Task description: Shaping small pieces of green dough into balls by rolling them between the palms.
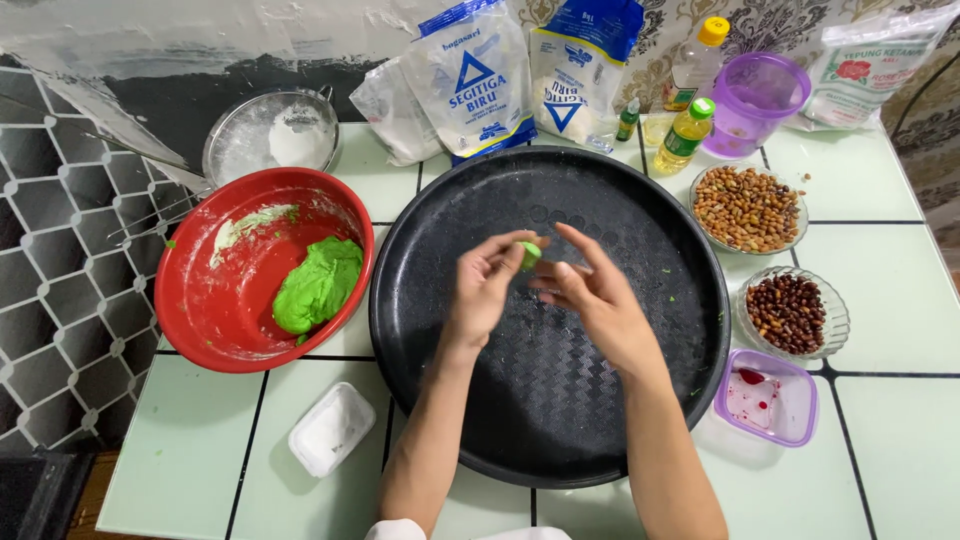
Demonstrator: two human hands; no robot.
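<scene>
My left hand (487,283) pinches one small green dough ball (529,254) between thumb and fingertips, above the middle of the round black tray (450,420). My right hand (590,295) is just beside it, fingers loosely spread and holding nothing, their tips near the ball. The ball is bright green and smooth.

To my left sits one red bowl (200,320) with one big lump of green dough (320,285); behind it, one sieve (240,140) of flour. To my right are two glass bowls of nuts (748,208), one light, one dark, and one purple tub (790,415). At the back: four bags (475,75), two oil bottles (685,135), one purple cup (755,95). One white tub (332,428) sits near me. The table (890,450) is pale green tile, against a patterned wall.
</scene>
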